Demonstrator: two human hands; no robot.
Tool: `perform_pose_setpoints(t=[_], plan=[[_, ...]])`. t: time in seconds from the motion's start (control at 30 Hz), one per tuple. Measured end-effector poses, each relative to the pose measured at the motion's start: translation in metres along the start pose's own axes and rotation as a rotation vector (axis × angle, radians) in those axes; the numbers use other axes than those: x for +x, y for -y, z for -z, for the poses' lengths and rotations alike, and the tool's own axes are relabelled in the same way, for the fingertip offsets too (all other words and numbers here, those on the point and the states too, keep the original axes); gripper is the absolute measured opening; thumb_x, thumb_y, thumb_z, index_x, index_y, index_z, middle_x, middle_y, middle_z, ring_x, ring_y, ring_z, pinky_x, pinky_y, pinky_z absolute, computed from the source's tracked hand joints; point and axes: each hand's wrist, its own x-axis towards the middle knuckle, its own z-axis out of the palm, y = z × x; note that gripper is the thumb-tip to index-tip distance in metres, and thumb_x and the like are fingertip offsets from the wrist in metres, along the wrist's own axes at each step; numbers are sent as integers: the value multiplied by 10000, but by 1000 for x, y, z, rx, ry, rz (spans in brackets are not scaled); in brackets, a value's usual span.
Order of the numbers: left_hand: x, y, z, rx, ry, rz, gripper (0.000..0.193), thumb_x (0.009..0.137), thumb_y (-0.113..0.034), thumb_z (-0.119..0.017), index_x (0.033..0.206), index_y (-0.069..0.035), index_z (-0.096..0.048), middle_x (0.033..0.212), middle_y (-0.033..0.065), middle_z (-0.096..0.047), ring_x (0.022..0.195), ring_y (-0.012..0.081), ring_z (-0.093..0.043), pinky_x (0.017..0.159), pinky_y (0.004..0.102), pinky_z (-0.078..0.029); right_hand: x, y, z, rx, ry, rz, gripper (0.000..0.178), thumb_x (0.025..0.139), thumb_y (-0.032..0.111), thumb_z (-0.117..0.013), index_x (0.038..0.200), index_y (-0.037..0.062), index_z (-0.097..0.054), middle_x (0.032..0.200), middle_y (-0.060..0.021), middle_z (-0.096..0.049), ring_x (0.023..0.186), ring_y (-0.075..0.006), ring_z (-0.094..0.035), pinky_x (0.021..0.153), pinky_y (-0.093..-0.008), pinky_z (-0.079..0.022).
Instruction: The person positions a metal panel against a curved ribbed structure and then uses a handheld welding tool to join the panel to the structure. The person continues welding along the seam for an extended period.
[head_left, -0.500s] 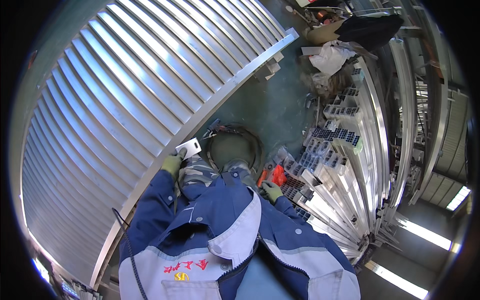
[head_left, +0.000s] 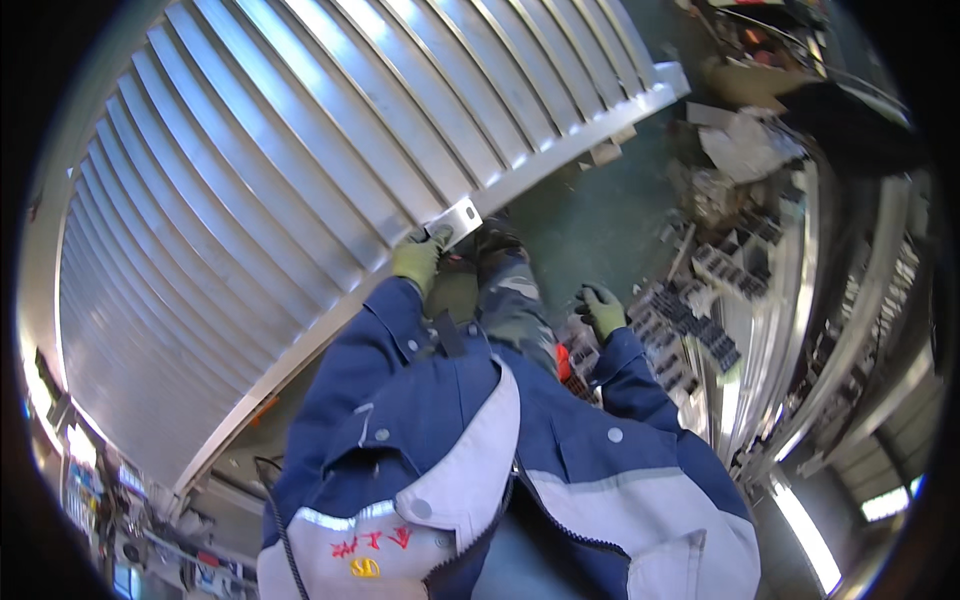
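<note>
My left hand, in a yellow-green glove with dark fingers, grips a small flat silver metal plate with a slot near its end. The plate is just over the near edge of a large ribbed metal panel; whether it touches the panel I cannot tell. My right hand, gloved alike, hangs out to the right with its fingers curled, and I see nothing in it. It is nearest to the stacked metal profiles, apart from them as far as the blur lets me see.
Long metal profiles lie along the right side. Crumpled white plastic and a dark cloth lie at the far right. An orange-red item shows beside my right leg. Green floor runs between panel and stacks.
My left hand has moved forward and right with the plate, from over my thigh to the panel's edge. My right hand has moved forward, away from the orange-red item. My view has shifted and turned.
</note>
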Motion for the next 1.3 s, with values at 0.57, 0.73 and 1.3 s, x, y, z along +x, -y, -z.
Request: perform_pose_setpoints(t=[0.57,0.73,1.3], plan=[[87,-4,-150,174,-404,129,357,1027,-245,-839,1264,11,-761,1041,46,-790,794,114,-718,699,259,-576,244,203,9,-68,206,-36,409,1135,337,-659,1489,132,-678,1259,-58,-790,943,-164,-736,817,-308,-570],[84,-16,-156,143,-428,124,353,1030,-237,-834,1273,10,-761,1044,51,-789,798,102,-717,696,250,-571,244,191,0,-20,183,-51,427,1141,355,-649,1496,118,-670,1253,-64,-794,947,-169,-746,812,-311,-577],[76,-27,-148,404,-353,197,461,1036,-423,-799,1143,26,-800,876,68,-782,720,119,-671,691,276,-524,246,208,-39,134,-1,13,422,1144,345,-636,1422,28,-664,1267,-139,-777,994,-250,-793,832,-371,-635]])
